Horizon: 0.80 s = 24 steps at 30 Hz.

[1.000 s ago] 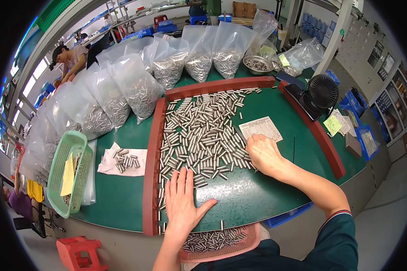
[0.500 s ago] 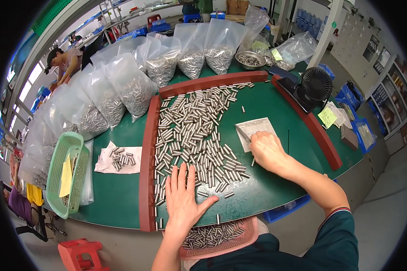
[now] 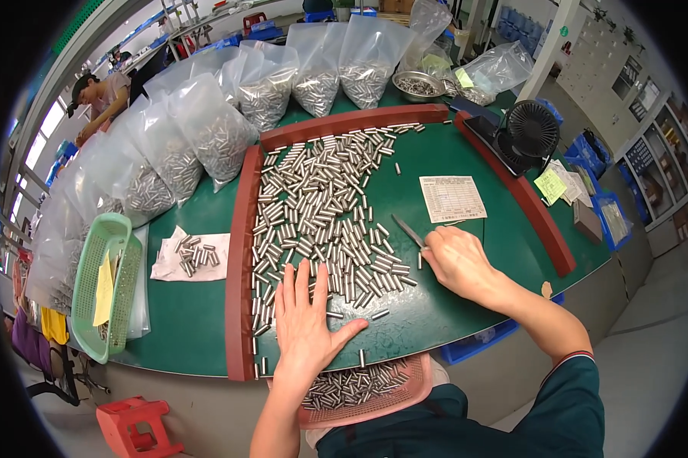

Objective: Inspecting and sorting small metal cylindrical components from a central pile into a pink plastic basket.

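Left hand (image 3: 304,324) open, palm down, fingers spread at near side of metal pins (image 3: 325,206), strewn over green table (image 3: 466,305) just right of left red rail (image 3: 240,282). Right hand (image 3: 460,263) closed round thin metal blade (image 3: 409,231), tip toward far left; paper form (image 3: 452,199) beyond, farther right

Dark teal sleeve (image 3: 564,401), red-striped cuff (image 3: 575,356)
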Each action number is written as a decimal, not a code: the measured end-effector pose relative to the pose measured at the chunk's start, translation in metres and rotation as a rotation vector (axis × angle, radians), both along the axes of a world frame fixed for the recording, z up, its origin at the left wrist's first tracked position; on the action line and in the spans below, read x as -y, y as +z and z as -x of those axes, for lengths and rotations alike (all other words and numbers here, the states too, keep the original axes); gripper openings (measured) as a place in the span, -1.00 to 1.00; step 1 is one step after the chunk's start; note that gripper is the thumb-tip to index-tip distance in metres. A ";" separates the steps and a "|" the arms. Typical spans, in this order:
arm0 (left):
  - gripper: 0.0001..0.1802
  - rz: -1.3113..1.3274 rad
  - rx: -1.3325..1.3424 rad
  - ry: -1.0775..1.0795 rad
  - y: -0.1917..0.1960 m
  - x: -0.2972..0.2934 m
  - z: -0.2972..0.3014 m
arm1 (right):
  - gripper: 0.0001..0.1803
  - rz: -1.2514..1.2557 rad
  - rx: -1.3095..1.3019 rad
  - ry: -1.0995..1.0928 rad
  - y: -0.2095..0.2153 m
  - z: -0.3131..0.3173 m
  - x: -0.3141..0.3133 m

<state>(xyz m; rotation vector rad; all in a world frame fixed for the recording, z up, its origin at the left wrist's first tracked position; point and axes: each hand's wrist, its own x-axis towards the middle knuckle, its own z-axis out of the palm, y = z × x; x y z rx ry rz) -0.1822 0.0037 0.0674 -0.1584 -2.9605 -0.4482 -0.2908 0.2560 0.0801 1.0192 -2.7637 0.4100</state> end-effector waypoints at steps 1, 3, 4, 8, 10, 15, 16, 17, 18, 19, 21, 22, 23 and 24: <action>0.11 -0.029 -0.007 -0.009 0.001 -0.003 0.003 | -0.84 0.032 -0.008 0.023 0.000 0.000 0.006; 0.14 -0.038 -0.014 -0.024 0.001 -0.002 0.007 | -0.90 0.045 -0.046 0.079 -0.003 -0.002 0.021; 0.16 -0.036 -0.010 -0.031 -0.001 -0.002 0.010 | -0.90 0.051 -0.039 0.082 -0.004 -0.004 0.024; 0.19 -0.088 0.016 -0.071 0.003 0.000 0.009 | -0.90 0.015 -0.073 0.114 -0.006 -0.016 0.034; 0.17 -0.108 -0.016 -0.084 0.001 -0.001 0.006 | -0.88 0.017 -0.083 0.137 -0.007 -0.026 0.034; 0.10 -0.116 -0.031 -0.100 0.004 0.004 -0.018 | -0.86 0.005 -0.025 0.175 -0.001 -0.051 0.036; 0.10 -0.113 -0.048 -0.113 0.003 0.005 -0.023 | -0.85 -0.011 -0.014 0.191 0.000 -0.056 0.036; 0.09 -0.111 -0.066 -0.126 0.002 0.005 -0.028 | -0.84 -0.024 0.003 0.191 0.001 -0.062 0.037; 0.07 -0.102 -0.082 -0.122 0.002 0.004 -0.034 | -0.87 -0.032 0.024 0.191 0.001 -0.068 0.038; 0.07 -0.091 -0.083 -0.116 0.001 0.004 -0.040 | -0.84 -0.039 0.046 0.192 0.000 -0.075 0.039; 0.03 -0.086 -0.101 -0.101 0.002 0.005 -0.053 | -0.82 -0.077 0.004 0.227 0.004 -0.085 0.041; 0.01 -0.091 -0.101 -0.093 0.002 0.007 -0.061 | -0.81 -0.072 0.007 0.244 0.005 -0.090 0.042; -0.01 -0.100 -0.102 -0.089 0.000 0.007 -0.067 | -0.81 -0.076 0.017 0.238 0.004 -0.095 0.043; -0.04 -0.089 -0.096 -0.087 0.002 0.008 -0.073 | -0.81 -0.072 0.020 0.251 0.004 -0.100 0.043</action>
